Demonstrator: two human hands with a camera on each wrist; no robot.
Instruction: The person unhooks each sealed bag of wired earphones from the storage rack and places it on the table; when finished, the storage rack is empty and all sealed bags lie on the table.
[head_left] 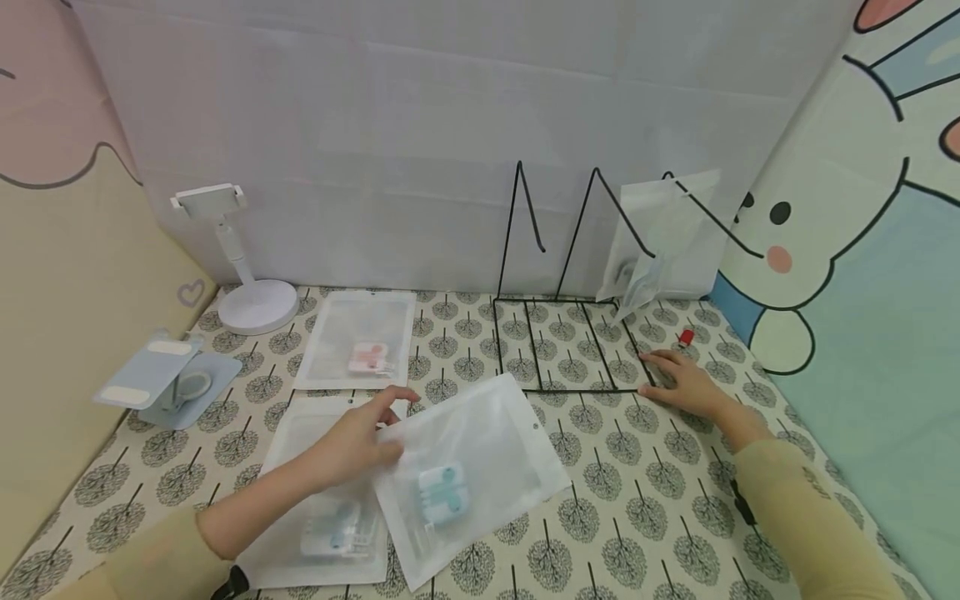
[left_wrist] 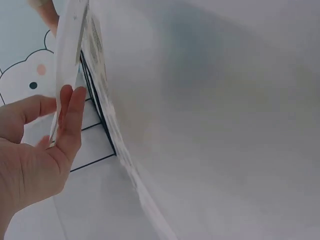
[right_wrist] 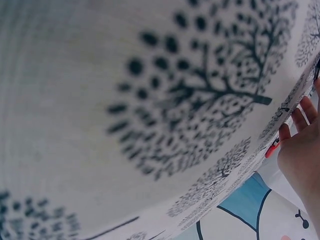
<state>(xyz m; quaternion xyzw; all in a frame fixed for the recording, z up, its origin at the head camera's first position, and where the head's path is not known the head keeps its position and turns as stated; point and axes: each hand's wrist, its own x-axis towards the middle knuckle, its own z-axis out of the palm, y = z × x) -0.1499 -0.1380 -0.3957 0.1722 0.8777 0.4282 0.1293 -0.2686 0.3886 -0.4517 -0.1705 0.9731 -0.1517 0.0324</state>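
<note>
My left hand (head_left: 363,442) pinches the upper left edge of a frosted zip bag (head_left: 498,442) with a teal earphone set (head_left: 442,493) inside. The bag is tilted and partly covers another frosted bag (head_left: 288,475) holding a light blue set (head_left: 326,537). In the left wrist view, thumb and fingers (left_wrist: 72,117) stand on either side of the held bag. My right hand (head_left: 686,387) lies at the front right corner of a black wire rack (head_left: 577,390), its fingertips at the wire and fairly straight. A bag (head_left: 682,237) hangs on the rack's rightmost hook.
A third flat bag (head_left: 360,325) with a pink earphone set (head_left: 369,357) lies behind the left hand. Left of it are a white phone stand (head_left: 258,308) and a blue folding stand (head_left: 168,379). A small red object (head_left: 686,337) sits right of the rack. Fabric walls (head_left: 450,150) enclose the table.
</note>
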